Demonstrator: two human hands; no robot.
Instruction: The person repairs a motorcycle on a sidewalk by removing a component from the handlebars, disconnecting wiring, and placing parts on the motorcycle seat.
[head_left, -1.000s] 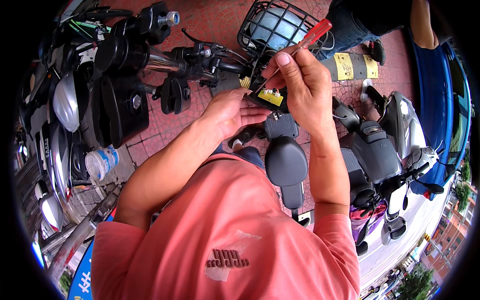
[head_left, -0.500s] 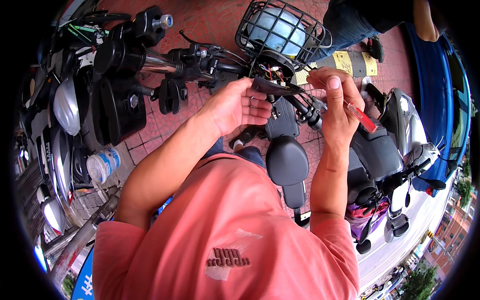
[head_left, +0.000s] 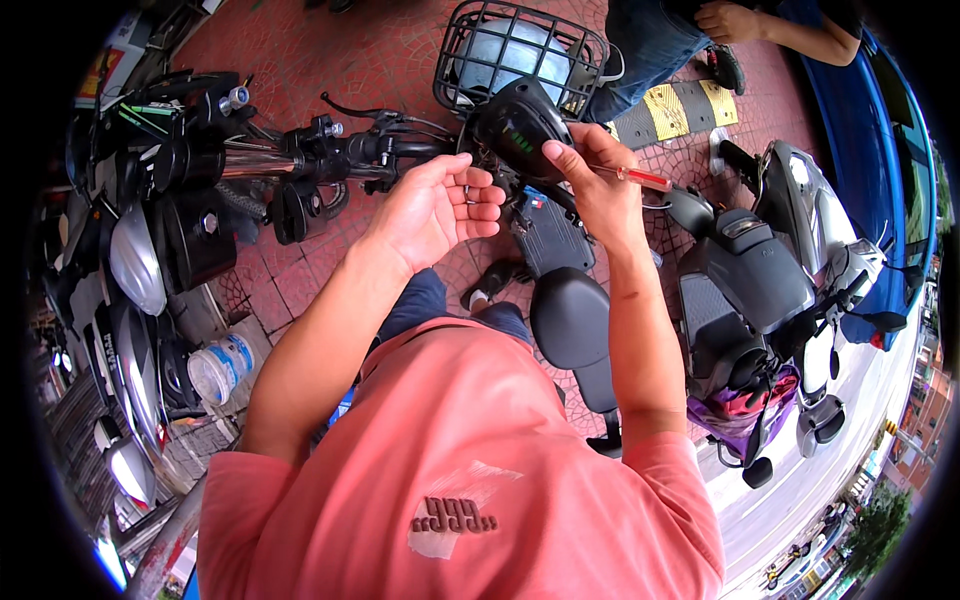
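A scooter stands on the red ground, with a black basket at its front end. Near the basket, over the middle of the handlebar, is a black cover with little green bars on it. The right hand pinches the cover's right edge, thumb in front, and also keeps a red screwdriver tucked in, handle sticking out to the right. The left hand is open, palm up, fingers a bit bent, with nothing seen in it. I can't tell if its thumb touches the cover. The cover could slip and drop, since only one full hand seems to hold it. If wires run behind it, a hard tug might break them; that part is hidden. The screwdriver could slide out or scratch the cover. The pink shirt has dark printing, and a white bucket has a blue label, too small to read.
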